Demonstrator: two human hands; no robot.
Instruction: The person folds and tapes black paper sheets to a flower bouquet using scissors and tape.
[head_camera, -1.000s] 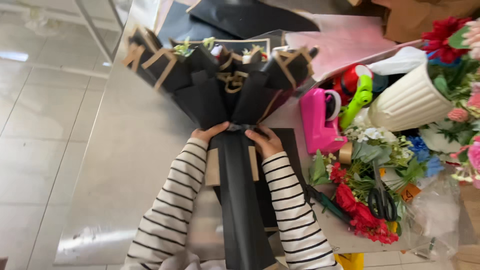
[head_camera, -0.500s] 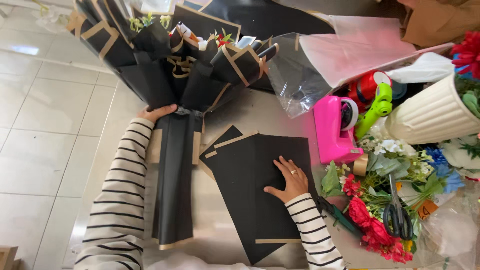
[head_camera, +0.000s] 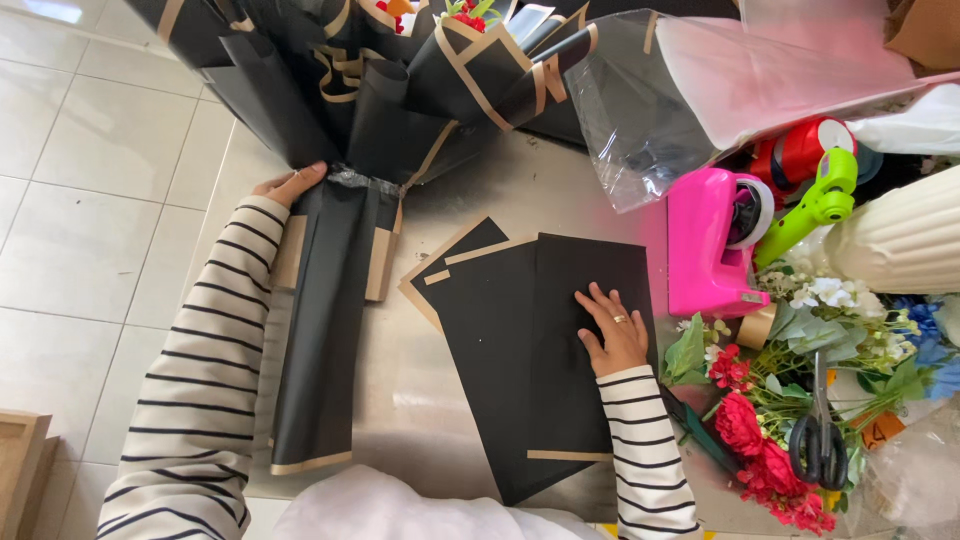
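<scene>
Black wrapping paper sheets (head_camera: 545, 350) with tan edges lie flat in a small pile on the shiny counter (head_camera: 430, 400), in front of the person. The right hand (head_camera: 612, 328) rests flat on the top sheet with its fingers spread out. It holds nothing, it only presses down. A ring sits on one finger.

To the left lies a big bouquet (head_camera: 350, 120) wrapped in black paper with tan stripes. Its long black tail hangs down toward the near edge of the counter. The left hand (head_camera: 290, 184) touches the bouquet at its narrow neck, where the wrap is bunched tight. The fingers bend around that spot, and most of the hand is hidden behind the paper. Both arms wear black and white striped sleeves.

To the right of the sheets stands a pink tape dispenser (head_camera: 712, 245). Just beside it is a green tool (head_camera: 815, 205) and a red roll (head_camera: 800, 150). A white ribbed vase (head_camera: 900, 240) stands farther right. Red flowers (head_camera: 760, 450) and green leaves lie near the right hand, with black scissors (head_camera: 818, 435) on top of them. A clear plastic sheet (head_camera: 640, 110) lies behind the pink dispenser.
</scene>
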